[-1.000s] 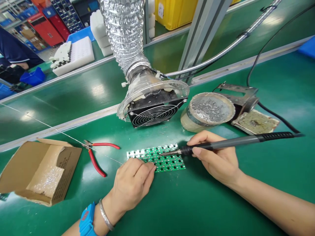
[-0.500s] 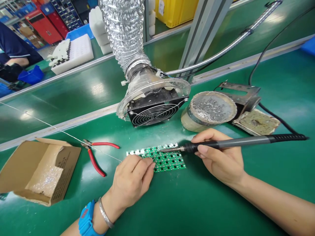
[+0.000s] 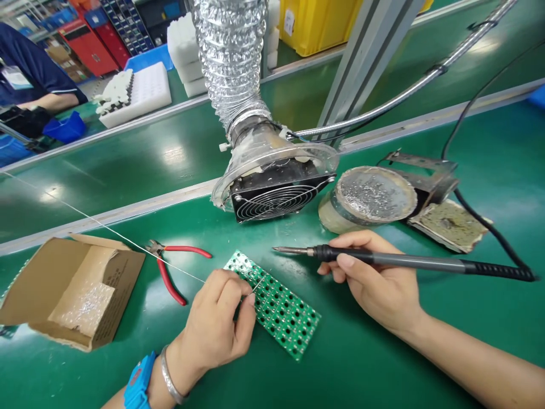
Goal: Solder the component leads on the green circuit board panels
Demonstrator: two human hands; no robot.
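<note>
The left fingers (image 3: 244, 324) pinch a thin wire (image 3: 104, 226) above a green circuit board (image 3: 286, 312) slanting out rightward from them. The right fingers (image 3: 358, 269) grip a soldering iron (image 3: 411, 261), its tip left of them. Red-handled cutters (image 3: 165, 279) lie left of both.

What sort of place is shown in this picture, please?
Probably an electronics assembly workshop: the right hand holds a soldering iron near a green circuit board, and a foil duct runs up from a fan.

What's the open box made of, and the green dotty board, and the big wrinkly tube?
Box: looks like cardboard, dull brown, with ragged edges. Board: probably stiff plastic or fibreglass, shiny green, with tiny silvery spots. Tube: likely metal foil, silvery and crinkled.
</note>
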